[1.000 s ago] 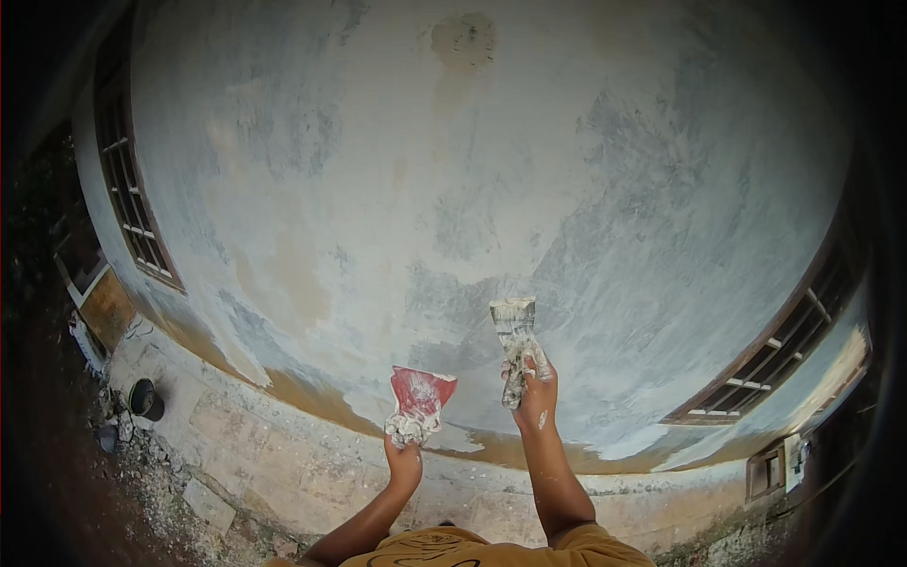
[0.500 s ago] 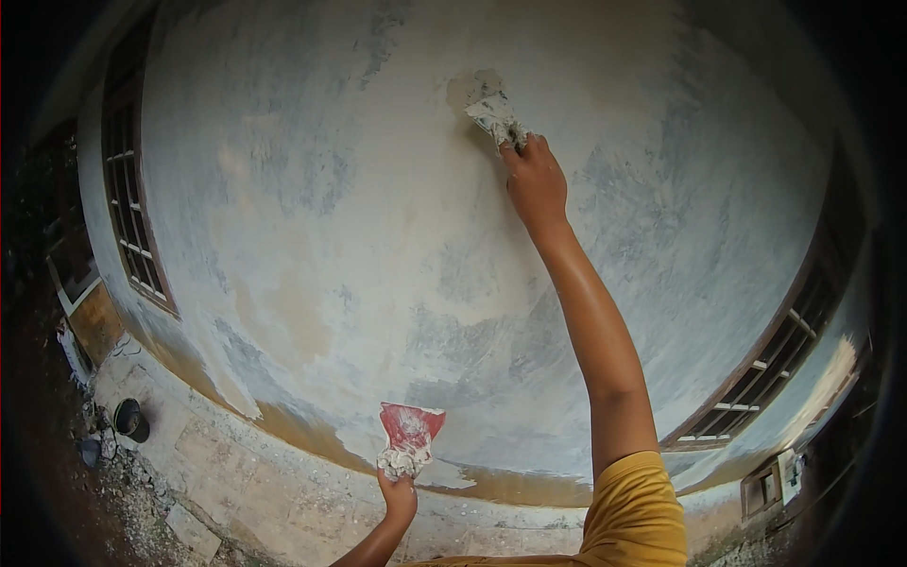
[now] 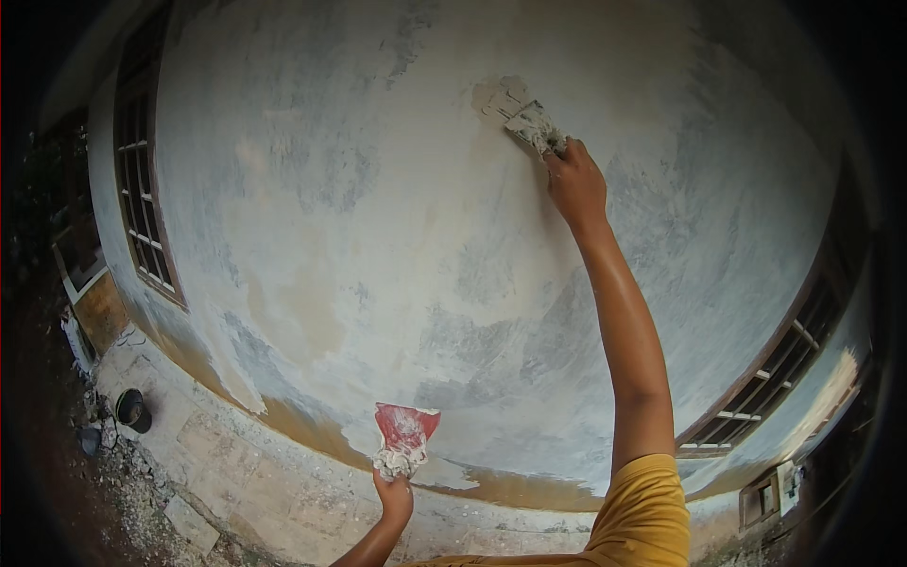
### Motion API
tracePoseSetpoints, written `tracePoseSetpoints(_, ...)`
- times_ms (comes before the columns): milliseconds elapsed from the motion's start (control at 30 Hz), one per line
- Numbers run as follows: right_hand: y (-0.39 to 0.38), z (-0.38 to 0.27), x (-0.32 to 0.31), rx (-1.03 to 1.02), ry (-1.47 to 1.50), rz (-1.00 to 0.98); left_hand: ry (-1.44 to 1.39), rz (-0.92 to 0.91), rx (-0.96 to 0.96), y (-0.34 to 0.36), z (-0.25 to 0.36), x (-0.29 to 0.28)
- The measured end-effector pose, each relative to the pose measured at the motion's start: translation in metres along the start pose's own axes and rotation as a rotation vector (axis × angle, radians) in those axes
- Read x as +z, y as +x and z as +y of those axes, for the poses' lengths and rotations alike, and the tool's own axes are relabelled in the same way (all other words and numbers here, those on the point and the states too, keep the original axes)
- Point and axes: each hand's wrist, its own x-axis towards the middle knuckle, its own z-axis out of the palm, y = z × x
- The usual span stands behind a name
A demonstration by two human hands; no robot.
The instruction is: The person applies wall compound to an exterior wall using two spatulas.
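My right hand (image 3: pixel 576 184) is raised high, gripping a putty-caked scraper (image 3: pixel 529 123), its blade against a beige patch (image 3: pixel 493 94) on the mottled white-grey wall (image 3: pixel 350 217). Low in the middle, my left hand (image 3: pixel 393 493) holds a red plastic scraper (image 3: pixel 404 422) upright, loaded with lumps of white putty (image 3: pixel 399 461) around its lower part and handle.
Barred windows (image 3: pixel 144 189) (image 3: pixel 770 373) flank the wall. An ochre band (image 3: pixel 321 430) runs along its base above pale paving (image 3: pixel 222 458). A dark bucket (image 3: pixel 133 409) stands at lower left beside rubble (image 3: pixel 118 482); another window opening (image 3: pixel 761 496) is at lower right.
My right hand has risen from the lower middle onto the beige patch, then moved slightly rightward in view. Fresh putty marks show on the patch. My left hand has dropped a little with the red scraper.
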Motion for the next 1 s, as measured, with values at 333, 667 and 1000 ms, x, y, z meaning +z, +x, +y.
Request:
tracePoseSetpoints(333, 0.045, -0.011, 0.02, -0.125, 0.024, 0.008, 0.048, -0.042, -0.049, -0.008, 0.004, 0.008)
tracePoseSetpoints(667, 0.03, 0.025, -0.005, -0.013, 0.035, -0.051, 0.101, -0.015, 0.003, -0.004, 0.005, -0.008)
tracePoseSetpoints(1000, 0.047, 0.025, -0.004, -0.084, 0.055, -0.098, 0.112, -0.025, -0.135, -0.008, 0.021, 0.003)
